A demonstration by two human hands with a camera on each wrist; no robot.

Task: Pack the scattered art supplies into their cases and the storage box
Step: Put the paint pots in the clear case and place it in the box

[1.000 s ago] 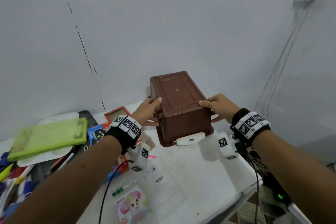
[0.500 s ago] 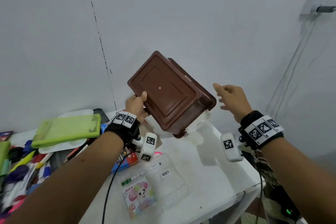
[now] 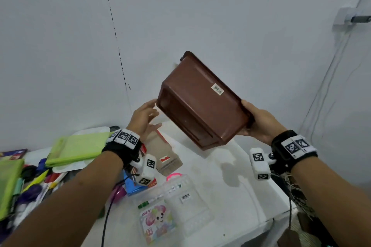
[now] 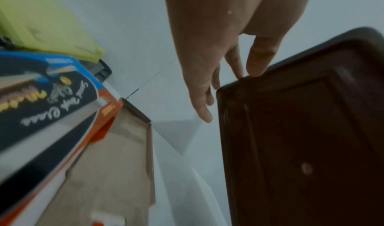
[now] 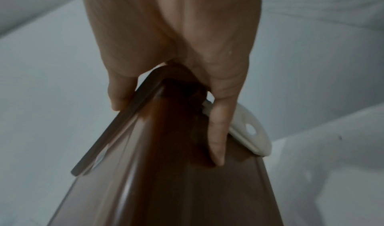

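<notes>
A brown plastic storage box [image 3: 200, 102] hangs tilted in the air above the white table [image 3: 230, 196], its barcode-stickered side facing me and its base turned to the left. My right hand [image 3: 259, 120] grips the box's rim at the right end, thumb on one face and fingers [image 5: 216, 131] curled under, next to a white latch [image 5: 249, 131]. My left hand [image 3: 144, 118] is open, and its straight fingertips [image 4: 255, 62] touch the base edge of the box [image 4: 301, 139]. The box's inside is hidden.
Green cases [image 3: 78, 149] and a heap of markers [image 3: 40, 182] crowd the table's left. A cardboard sleeve [image 3: 160, 152], a blue box [image 3: 134, 186], a clear plastic case [image 3: 188, 206] and a DIY pack [image 3: 156, 222] lie in front. The wall is close behind.
The box has turned over from lid-toward-me to side-toward-me. My right hand has taken hold of its rim, and my left hand has loosened from gripping to touching the base.
</notes>
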